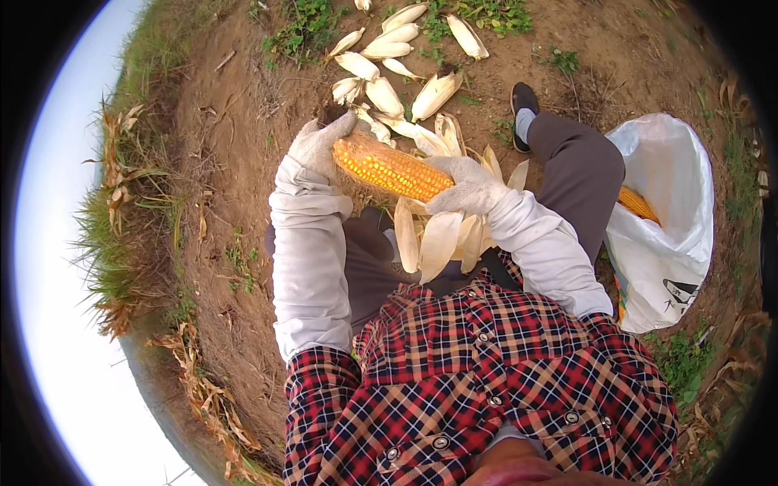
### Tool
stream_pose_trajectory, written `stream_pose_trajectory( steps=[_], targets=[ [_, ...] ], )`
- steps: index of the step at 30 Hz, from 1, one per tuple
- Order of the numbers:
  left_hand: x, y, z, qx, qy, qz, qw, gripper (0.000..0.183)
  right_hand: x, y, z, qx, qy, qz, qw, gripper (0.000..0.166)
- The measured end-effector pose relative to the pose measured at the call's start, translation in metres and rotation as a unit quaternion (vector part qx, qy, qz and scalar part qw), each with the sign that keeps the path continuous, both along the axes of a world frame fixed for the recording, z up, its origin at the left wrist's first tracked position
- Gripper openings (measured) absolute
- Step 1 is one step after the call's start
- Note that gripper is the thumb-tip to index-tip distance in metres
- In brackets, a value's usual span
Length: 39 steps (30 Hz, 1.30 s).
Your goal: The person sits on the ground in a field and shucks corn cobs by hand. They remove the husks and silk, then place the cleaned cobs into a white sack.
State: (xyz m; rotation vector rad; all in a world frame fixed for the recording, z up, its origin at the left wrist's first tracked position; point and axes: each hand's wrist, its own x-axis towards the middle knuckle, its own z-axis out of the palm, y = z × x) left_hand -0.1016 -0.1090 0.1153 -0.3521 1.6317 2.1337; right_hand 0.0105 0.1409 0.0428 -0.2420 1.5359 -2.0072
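Note:
An ear of yellow corn (392,167) lies slantwise between my hands, its kernels bare and fine silk clinging along its upper side. My left hand (319,143), in a pale knit glove, holds the far-left end with the thumb along the top. Around the other end wraps my right hand (468,182), gloved alike. Peeled dry husk leaves (440,243) hang below and beside the right hand, over my lap. Just beyond the hands, several ears in pale husks (383,97) lie in a loose heap on the soil.
To the right, beside my bent knee, stands an open white woven sack (662,267) with a husked corn cob (638,205) inside. Bare brown soil (225,152) carries low green weeds (298,30). Grass and dry stalks (118,243) border the left side.

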Motion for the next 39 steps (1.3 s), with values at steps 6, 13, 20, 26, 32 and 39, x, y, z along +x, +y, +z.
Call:
stream_pose_trajectory(
  steps=[6,13,20,26,32,39],
  targets=[
    [0.000,-0.011,-0.014,-0.002,-0.029,-0.002,1.000,0.038,0.001,0.004,-0.006,-0.029,-0.012,0.006,0.999,0.079],
    [0.002,-0.017,-0.013,0.143,-0.057,-0.194,0.969,0.054,0.002,-0.012,-0.034,-0.172,-0.066,0.052,0.981,0.092],
    [0.011,-0.005,0.016,-0.262,0.122,-0.351,0.891,0.066,0.008,-0.012,-0.009,-0.053,0.042,-0.012,0.998,0.069],
    [0.029,0.029,0.013,-0.096,0.112,-0.159,0.976,0.057,0.006,-0.028,-0.031,-0.171,-0.027,0.023,0.985,0.076],
    [0.024,0.049,0.005,-0.008,0.100,-0.131,0.986,0.047,0.006,-0.029,-0.042,-0.229,-0.053,0.034,0.971,0.080],
    [0.052,0.061,-0.019,0.026,0.098,-0.006,0.995,0.036,0.008,-0.022,-0.011,-0.208,-0.003,0.004,0.978,0.076]
  ],
)
